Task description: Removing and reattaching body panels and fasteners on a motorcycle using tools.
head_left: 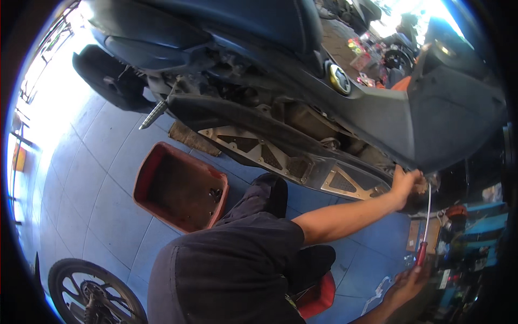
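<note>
Dark shirt point(226, 272); red bin point(181, 186) near scooter point(280, 67)

Wears a charcoal-grey shirt point(226, 275), matte and softly creased, with a seam running near its outer edge. Shows a short, loose sleeve point(288, 229) on the left side, cut above the elbow. Includes dark trousers point(245, 208), wrinkled and almost black in shade. Leaves left forearm point(350, 218), left hand point(406, 189) and right hand point(406, 287) bare.
</note>
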Action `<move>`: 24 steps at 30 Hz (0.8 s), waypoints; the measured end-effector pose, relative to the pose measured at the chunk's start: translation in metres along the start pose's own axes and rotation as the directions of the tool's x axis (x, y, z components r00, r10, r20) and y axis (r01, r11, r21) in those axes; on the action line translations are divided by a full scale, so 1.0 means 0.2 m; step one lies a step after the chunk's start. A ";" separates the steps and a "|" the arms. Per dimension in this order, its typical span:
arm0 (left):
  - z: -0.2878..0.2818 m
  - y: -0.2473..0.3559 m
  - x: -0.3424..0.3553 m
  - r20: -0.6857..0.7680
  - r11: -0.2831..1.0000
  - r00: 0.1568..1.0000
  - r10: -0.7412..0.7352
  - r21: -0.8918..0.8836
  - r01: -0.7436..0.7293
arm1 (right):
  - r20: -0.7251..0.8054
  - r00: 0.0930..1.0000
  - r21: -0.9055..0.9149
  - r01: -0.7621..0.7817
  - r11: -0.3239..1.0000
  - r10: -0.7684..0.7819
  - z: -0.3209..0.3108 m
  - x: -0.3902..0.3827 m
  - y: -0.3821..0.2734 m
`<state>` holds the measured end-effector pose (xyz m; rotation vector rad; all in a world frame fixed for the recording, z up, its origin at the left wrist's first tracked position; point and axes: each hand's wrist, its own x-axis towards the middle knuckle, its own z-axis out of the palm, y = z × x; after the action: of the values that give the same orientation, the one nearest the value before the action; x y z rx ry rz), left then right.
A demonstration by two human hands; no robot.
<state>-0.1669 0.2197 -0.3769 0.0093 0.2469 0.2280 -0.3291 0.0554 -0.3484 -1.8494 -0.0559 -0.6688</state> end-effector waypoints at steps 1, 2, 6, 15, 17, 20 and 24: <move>-0.06 0.00 0.08 0.129 0.995 0.988 -0.081 -0.044 0.088 | -0.009 1.000 -0.003 -0.001 1.000 0.001 -0.01 0.01 0.05; -0.13 -0.02 0.16 0.127 0.995 0.988 -0.088 -0.042 0.094 | 0.036 0.953 -0.246 0.301 0.921 -0.302 -0.03 0.05 0.11; -0.21 -0.07 0.27 0.422 0.934 0.865 -0.270 -0.103 0.342 | 0.029 0.956 -0.417 -0.255 0.872 0.294 -0.16 0.11 0.01; -0.19 -0.02 0.32 0.352 0.952 0.886 -0.300 0.169 0.255 | 0.025 0.980 -0.342 0.194 0.920 -0.197 -0.06 0.06 0.05; -0.20 -0.07 0.37 0.510 0.958 0.813 -0.282 0.107 0.265 | -0.036 0.995 -0.310 0.075 0.948 -0.090 -0.10 0.11 0.06; -0.23 -0.04 0.33 0.505 0.952 0.807 -0.305 0.129 0.279 | 0.107 0.938 -0.444 0.342 0.828 -0.331 -0.07 0.11 0.07; -0.19 -0.03 0.26 0.442 0.941 0.831 -0.337 0.139 0.307 | 0.184 0.831 -0.592 0.520 0.616 -0.525 -0.05 0.13 0.10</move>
<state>-0.1253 0.2240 -0.4276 0.0828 -0.2234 -0.1250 -0.3044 0.0307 -0.3517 -2.5075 -0.4397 -1.2180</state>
